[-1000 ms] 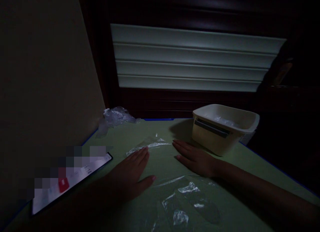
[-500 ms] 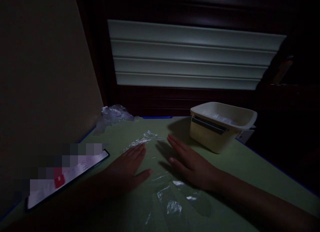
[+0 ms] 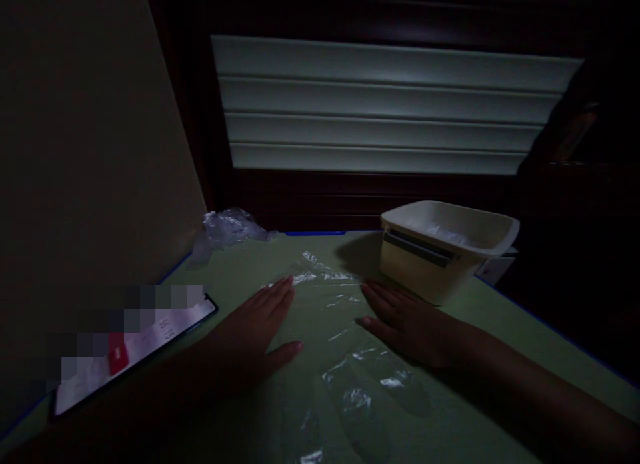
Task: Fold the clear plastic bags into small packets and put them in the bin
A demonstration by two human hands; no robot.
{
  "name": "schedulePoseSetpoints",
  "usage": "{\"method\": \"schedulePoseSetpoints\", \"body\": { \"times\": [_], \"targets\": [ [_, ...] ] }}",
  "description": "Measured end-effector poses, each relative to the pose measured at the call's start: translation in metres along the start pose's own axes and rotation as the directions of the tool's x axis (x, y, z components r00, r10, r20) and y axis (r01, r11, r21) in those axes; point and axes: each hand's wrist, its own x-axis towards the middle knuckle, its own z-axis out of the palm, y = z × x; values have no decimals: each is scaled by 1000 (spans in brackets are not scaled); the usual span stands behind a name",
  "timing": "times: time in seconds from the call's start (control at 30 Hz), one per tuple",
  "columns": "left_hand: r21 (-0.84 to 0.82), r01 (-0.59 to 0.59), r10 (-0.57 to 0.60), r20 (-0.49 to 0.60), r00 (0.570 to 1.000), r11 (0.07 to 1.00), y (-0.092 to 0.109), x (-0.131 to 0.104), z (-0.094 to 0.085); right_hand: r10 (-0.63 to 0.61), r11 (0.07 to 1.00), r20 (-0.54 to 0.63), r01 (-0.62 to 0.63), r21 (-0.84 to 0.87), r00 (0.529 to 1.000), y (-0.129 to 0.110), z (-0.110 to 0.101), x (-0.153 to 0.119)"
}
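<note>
A thin, clear disposable plastic glove (image 3: 357,401) lies spread on the green tabletop, its finger shapes pointing toward me and its crinkled far end catching the light. My left hand (image 3: 257,327) rests palm down on the left side of the plastic, fingers stretched forward and thumb apart. On the right side, my right hand (image 3: 413,324) lies flat with its fingers extended and thumb spread. Neither hand grips anything. The plastic under both palms is hidden, and dim light blurs its outline.
A cream plastic bin (image 3: 417,271) with clear plastic inside stands at the back right. Crumpled clear plastic (image 3: 233,225) lies at the back left by the wall. A lit phone (image 3: 145,347) lies left of my left arm. Behind the table (image 3: 250,257) is a slatted panel (image 3: 380,107).
My right hand has moved to the right and come down flat over the plastic. The glove has shifted slightly right and looks more spread. My left hand has barely moved.
</note>
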Motion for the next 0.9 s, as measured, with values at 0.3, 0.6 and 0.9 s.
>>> {"method": "schedulePoseSetpoints", "body": {
  "times": [0.3,0.6,0.9],
  "targets": [
    [-161,-61,64,15,998,985,-6,-4,11,-210,909,-350,315,275,913,-37,-24,-6],
    [-155,-82,80,-23,997,984,-2,-1,10,-643,678,-269,696,235,717,-73,-1,-12],
    [-176,-140,113,-155,981,974,-4,-5,14,-624,719,-349,689,95,699,-70,29,-8]
  ]
}}
